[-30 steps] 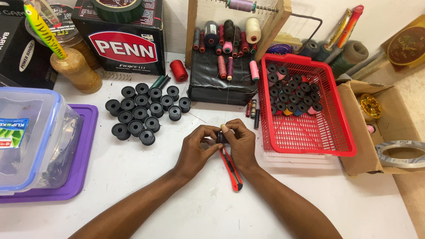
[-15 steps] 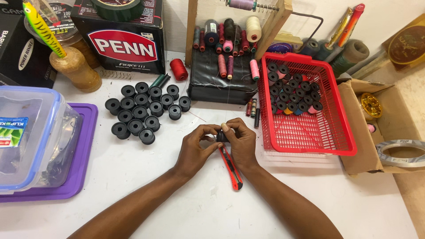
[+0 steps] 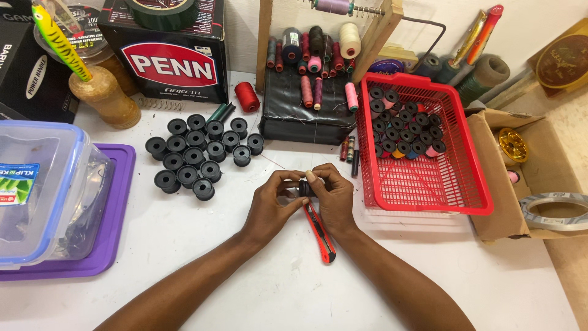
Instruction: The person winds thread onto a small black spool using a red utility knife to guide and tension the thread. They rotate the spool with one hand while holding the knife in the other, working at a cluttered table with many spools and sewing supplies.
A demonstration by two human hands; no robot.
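I pinch the small black spool [image 3: 304, 188] between my left hand [image 3: 272, 205] and right hand [image 3: 334, 199] above the red cutter [image 3: 320, 232] (thread barely visible), so I'd better grip evenly

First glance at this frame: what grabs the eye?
The left hand and right hand meet at centre, pinching a small black spool above a red utility knife on the white table. Right of them sits a red basket of wound spools; upper left, a cluster of empty black spools.
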